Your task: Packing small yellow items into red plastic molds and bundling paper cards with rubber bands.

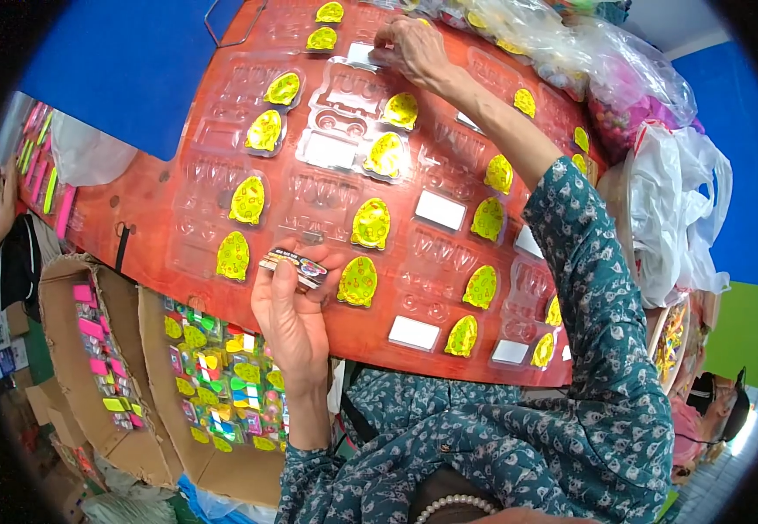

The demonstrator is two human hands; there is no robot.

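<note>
Left hand (291, 319) grips a card stack (296, 266) at the red board's (147, 218) near edge; right hand (414, 48) pinches 1 white card (363, 54) at its far edge, mid-placement, next needing release.

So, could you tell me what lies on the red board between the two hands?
In the head view, clear blister trays, yellow egg-shaped pieces and white cards lie between the left hand and right hand.

The right hand (414, 48) covers whatever its fingertips press on the red table (147, 205). The small stack of cards (296, 265) in the left hand (290, 319) is too blurred to read. The plastic bags (588, 52) are cut off by the top edge.
</note>
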